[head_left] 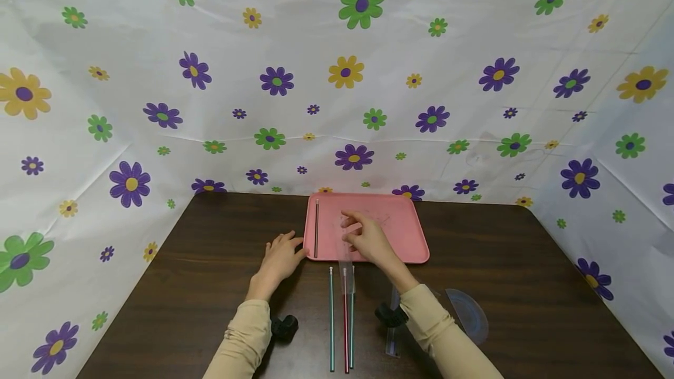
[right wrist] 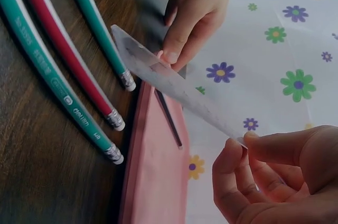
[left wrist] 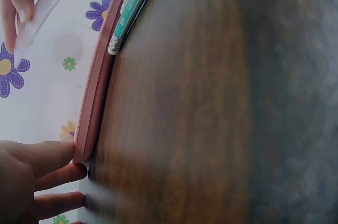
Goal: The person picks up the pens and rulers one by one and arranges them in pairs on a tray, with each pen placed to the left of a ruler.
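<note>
1. The step in hand looks like bringing a clear ruler (right wrist: 171, 83) over a pink tray (head_left: 408, 241), at the frame's centre, where a dark pencil (head_left: 316, 230) already lies along the left side.
2. The right hand (head_left: 371, 241) pinches the ruler's far end between thumb and fingertips; the near end slants past the tray's lower rim, over the red pencil (head_left: 346, 338).
3. The left hand (head_left: 281, 259) is loosely spread, gripping nothing, its thumb touching the tray's lower-left corner, probably steadying it.
4. If the ruler is to go in, the next move calls for bringing the near end inside the lower rim, then levelling and lowering it.
5. The tray floor right of the dark pencil offers room; the raised rim and the pencils' eraser ends, just below it, are the edges to miss.
</note>
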`<state>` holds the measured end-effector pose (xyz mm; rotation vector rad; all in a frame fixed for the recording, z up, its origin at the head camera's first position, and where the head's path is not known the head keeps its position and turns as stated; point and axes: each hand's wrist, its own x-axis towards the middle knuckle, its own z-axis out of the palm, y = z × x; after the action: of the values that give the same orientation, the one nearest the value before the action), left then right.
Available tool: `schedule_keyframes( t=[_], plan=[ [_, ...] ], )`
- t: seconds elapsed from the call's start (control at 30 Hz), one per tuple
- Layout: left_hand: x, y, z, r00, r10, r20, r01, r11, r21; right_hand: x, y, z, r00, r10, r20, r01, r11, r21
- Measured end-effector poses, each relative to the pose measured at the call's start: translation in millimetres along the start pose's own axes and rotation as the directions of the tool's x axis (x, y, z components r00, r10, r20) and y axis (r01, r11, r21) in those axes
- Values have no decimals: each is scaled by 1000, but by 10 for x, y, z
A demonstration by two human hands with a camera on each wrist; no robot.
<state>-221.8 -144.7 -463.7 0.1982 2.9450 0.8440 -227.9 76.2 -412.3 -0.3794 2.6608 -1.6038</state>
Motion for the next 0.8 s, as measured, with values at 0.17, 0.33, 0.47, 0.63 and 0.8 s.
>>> schedule_keyframes(
  t=[0.17,0.33,0.47,0.63,0.8],
  plan=[
    [4,-9,4,1000,-7,9,7,1000,-11,64,53,17,1000,4,-5,-4,1000,22],
    [11,-6,0,1000,-10,7,10,1000,-16,133,61,49,1000,14,-6,-13,999,32],
    [20,-8,4,1000,-15,8,16,1000,-21,189,68,84,1000,15,-7,-15,999,42],
    [22,-6,14,1000,-20,14,20,1000,-21,242,95,132,1000,22,-19,-21,999,48],
    [21,-4,8,1000,-16,11,16,1000,-16,281,125,171,999,30,-39,-27,997,70]
  ],
)
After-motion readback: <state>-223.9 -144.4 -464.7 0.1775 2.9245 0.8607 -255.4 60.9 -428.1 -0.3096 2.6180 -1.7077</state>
